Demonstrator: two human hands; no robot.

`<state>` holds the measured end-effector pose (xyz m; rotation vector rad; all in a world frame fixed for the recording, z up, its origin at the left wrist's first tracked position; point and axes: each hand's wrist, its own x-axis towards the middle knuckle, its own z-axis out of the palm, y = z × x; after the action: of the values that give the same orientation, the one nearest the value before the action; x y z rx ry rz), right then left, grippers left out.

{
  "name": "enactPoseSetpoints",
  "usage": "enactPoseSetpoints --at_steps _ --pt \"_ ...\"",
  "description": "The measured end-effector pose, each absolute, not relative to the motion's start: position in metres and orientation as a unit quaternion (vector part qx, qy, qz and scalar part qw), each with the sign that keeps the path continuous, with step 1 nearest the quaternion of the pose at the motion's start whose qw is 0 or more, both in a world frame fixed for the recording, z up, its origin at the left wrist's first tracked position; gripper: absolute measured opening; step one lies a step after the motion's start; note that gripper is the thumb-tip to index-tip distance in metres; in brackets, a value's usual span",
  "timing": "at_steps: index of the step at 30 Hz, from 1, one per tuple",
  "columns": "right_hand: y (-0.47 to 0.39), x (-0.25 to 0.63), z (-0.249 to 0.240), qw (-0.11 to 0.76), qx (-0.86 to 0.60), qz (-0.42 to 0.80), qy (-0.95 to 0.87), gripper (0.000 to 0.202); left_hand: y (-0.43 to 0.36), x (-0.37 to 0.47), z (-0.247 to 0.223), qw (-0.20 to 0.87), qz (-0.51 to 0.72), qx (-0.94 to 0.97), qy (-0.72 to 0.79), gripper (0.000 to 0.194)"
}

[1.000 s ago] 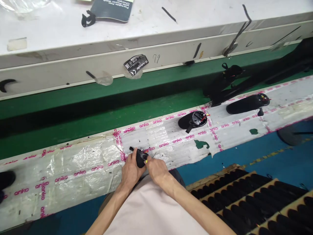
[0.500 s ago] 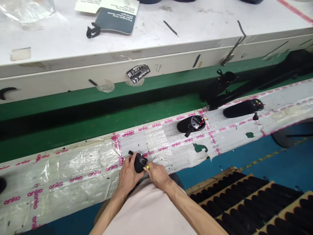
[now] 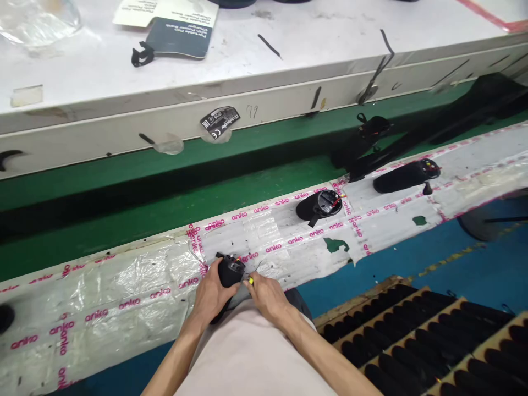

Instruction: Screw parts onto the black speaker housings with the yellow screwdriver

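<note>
My left hand [image 3: 213, 294] is wrapped round a black cylinder [image 3: 230, 270], tilted so that its open end with small parts and wires faces up and to the right. Just right of it, my right hand [image 3: 266, 294] pinches a small yellow piece [image 3: 251, 280], which seems to be a connector on thin wires. Both hands are over the near edge of the taped white strip [image 3: 157, 275], close to my body. Another black cylinder [image 3: 307, 209] with red wires lies on the strip further right, and beyond it a longer one [image 3: 396, 177].
Behind the strip runs a white table [image 3: 99, 71] with printed cards [image 3: 181, 37] and a plastic bag [image 3: 37, 19] on it. Rows of black cylinders [image 3: 433, 335] stand in a divided box at the lower right. A dark round end [image 3: 5, 317] shows at the far left.
The held cylinder has turned, showing more of its open end. My right hand has drawn slightly away from it with the yellow piece. The whole view has shifted slightly.
</note>
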<state>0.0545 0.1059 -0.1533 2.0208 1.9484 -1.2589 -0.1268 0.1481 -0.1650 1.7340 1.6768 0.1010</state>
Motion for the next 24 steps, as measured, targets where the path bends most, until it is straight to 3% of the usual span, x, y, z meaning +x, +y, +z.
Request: enactPoseSetpoints --at_steps 13,24 --pt "0.112 0.044 -0.138 0.029 0.648 -0.418 0.635 0.033 0.133 -0.119 -0.170 0.317 0.031 0.706 0.632 0.080" --pt "0.111 0.035 -0.141 0.055 0.684 -0.411 0.600 0.033 0.125 -0.100 -0.165 0.251 -0.012 0.704 0.664 0.071"
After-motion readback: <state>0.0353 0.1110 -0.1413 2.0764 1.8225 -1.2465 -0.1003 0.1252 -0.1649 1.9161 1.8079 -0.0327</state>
